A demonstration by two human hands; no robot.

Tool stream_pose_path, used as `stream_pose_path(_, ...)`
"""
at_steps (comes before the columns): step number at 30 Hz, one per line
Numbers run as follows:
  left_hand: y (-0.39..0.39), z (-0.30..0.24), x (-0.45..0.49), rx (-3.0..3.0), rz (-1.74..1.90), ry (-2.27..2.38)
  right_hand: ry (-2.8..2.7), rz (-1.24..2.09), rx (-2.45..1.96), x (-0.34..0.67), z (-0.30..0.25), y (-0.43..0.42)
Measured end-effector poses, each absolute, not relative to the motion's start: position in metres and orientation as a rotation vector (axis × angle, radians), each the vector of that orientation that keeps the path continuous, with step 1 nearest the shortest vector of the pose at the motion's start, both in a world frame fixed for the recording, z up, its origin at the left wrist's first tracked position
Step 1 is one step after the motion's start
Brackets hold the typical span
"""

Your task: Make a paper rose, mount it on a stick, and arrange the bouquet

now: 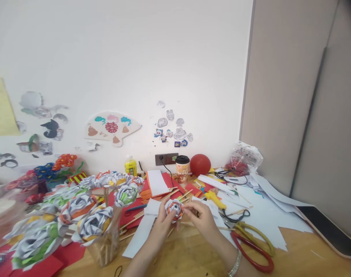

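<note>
left hand [164, 221]: bare, no ring seen, no sleeve | right hand [203, 219]: bare, no sleeve | right wrist: thin shiny silver bracelet [235, 263] | both forearms: uncovered

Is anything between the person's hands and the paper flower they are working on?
No. The left hand and right hand both touch the paper flower directly, holding it above the table; nothing visible sits between them.
</note>
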State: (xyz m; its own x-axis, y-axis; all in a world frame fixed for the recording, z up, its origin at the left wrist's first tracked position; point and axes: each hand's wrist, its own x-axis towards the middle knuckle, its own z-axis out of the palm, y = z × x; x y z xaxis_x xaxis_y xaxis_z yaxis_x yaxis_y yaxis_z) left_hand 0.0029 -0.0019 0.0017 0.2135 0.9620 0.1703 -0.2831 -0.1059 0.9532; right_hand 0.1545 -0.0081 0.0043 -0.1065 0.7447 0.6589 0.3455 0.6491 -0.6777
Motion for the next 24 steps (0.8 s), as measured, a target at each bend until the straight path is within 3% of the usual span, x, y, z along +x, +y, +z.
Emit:
stream_pose_path(15,0.003,-0.005,0.001,1.344,1.010,0.867,-2.100,-0.340,-0.791,0.160,0.004,-0.005)
stream_pose_path(24,0.011,-0.013,-0.004,1.310,0.996,0.923,-2.181,-0.048,-0.859,0.163,0.010,-0.005)
